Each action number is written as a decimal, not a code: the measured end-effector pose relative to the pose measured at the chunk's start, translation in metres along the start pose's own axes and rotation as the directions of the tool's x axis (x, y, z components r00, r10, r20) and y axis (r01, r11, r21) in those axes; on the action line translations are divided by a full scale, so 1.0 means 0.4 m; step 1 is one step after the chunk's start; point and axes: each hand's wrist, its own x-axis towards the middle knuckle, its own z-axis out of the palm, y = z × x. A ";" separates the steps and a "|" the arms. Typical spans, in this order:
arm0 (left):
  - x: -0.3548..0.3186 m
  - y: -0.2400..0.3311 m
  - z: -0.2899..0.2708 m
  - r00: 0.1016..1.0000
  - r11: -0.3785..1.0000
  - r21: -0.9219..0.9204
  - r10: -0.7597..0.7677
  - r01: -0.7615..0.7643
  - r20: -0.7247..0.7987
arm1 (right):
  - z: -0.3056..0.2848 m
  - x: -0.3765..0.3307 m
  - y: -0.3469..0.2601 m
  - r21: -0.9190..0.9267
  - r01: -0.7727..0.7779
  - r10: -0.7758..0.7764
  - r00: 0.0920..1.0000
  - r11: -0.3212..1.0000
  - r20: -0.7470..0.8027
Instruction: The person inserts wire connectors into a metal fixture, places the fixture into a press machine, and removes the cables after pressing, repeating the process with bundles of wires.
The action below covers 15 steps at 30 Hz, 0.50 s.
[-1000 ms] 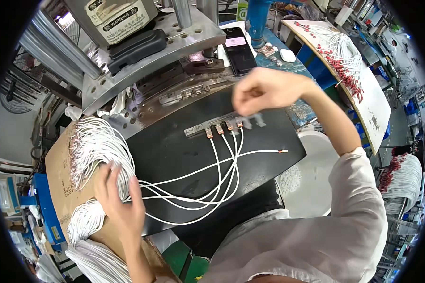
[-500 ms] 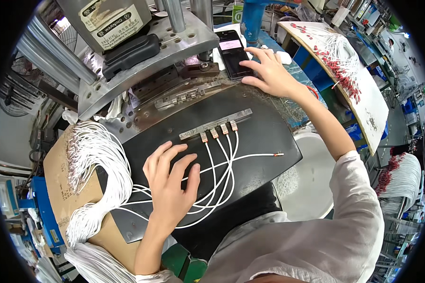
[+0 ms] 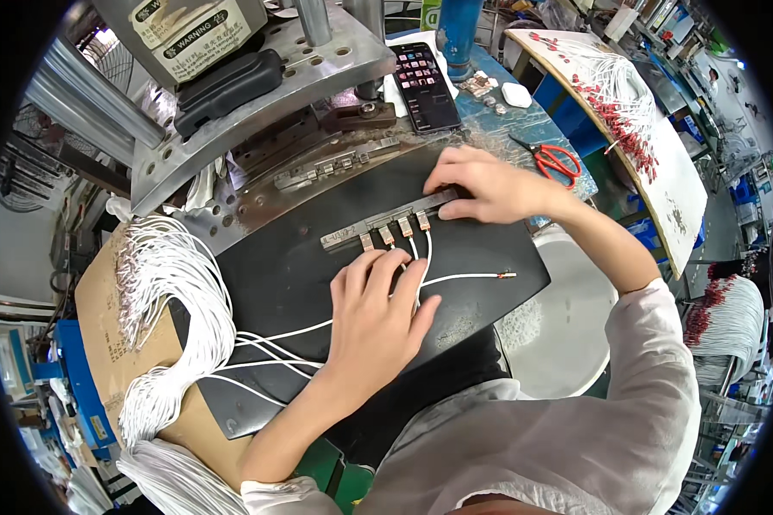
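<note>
A narrow metal bar (image 3: 348,233) lies on the black work surface (image 3: 275,275), with several small connectors (image 3: 405,227) seated along its near edge. White cables (image 3: 429,249) run from these connectors toward me. My right hand (image 3: 489,184) has its thumb and fingers on either side of the bar's right end, pinching it. Over the cables, just below the connectors, my left hand (image 3: 374,313) is spread with its thumb apart, fingertips close to the left connectors. It covers part of the cables. One loose cable end (image 3: 507,275) with a metal tip points right.
A press with a metal plate (image 3: 335,56) stands behind, a second slotted bar (image 3: 335,163) on its base. Nearby are a phone (image 3: 429,103) and red-handled scissors (image 3: 558,163). A white cable bundle (image 3: 206,318) lies left on cardboard; a white basin (image 3: 567,318) stands right.
My right hand has left the phone, whose screen now shows icons, and come down onto the bar's right end. My left hand has moved right and up over the cables.
</note>
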 end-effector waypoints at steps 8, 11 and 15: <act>0.030 0.027 0.023 0.988 0.960 0.241 -0.151 0.144 0.010 | 0.013 0.064 -0.093 0.410 -0.031 -0.037 0.987 0.912 0.158; 0.018 0.011 0.006 0.985 0.971 0.172 -0.171 0.164 0.030 | 0.026 0.152 -0.054 0.548 0.018 -0.099 0.988 0.836 0.118; 0.101 -0.164 -0.009 0.972 0.987 0.160 0.028 0.010 -0.233 | 0.009 0.352 -0.049 0.475 0.066 0.043 0.976 0.877 -0.215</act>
